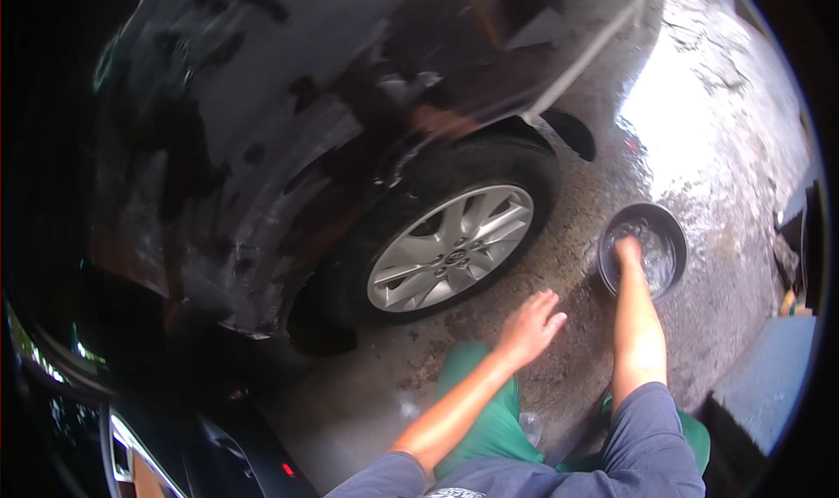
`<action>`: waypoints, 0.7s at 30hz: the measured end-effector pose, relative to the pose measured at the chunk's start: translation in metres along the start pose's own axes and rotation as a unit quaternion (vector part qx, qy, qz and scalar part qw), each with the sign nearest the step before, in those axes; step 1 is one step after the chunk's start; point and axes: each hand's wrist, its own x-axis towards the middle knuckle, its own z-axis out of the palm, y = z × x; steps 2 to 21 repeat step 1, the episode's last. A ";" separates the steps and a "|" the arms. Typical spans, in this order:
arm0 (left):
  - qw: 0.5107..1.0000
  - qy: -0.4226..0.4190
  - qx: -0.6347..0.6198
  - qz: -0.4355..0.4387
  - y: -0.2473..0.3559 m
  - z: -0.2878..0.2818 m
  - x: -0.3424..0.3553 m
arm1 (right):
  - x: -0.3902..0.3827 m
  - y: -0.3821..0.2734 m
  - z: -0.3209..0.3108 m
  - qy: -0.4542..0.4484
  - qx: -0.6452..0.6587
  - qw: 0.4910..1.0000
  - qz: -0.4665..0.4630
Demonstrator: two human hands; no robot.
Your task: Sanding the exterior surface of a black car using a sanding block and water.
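My right hand (627,251) reaches down into a round dark bucket (605,266) holding water with suds. Its fingers dip into the bucket, so I cannot see whether they hold anything. Over the ground, between the bucket and the car wheel, my left hand (530,330) hovers with nothing in it, its fingers stretched out. The silver spoked wheel (454,251) with its black tyre belongs to a dark car (262,104). Whitish, soapy-looking streaks show on the car's body panels.
Wet concrete ground (699,341) spreads around the bucket, with a bright glare farther off. A blue-grey panel (773,380) stands at the right edge. Another dark vehicle (218,450) sits at the lower left. My green-trousered knee (476,402) is below my left hand.
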 end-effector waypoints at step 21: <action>0.995 -0.036 -0.084 0.026 0.027 0.042 0.014 | 0.035 0.077 -0.066 0.070 -0.021 0.995 -0.067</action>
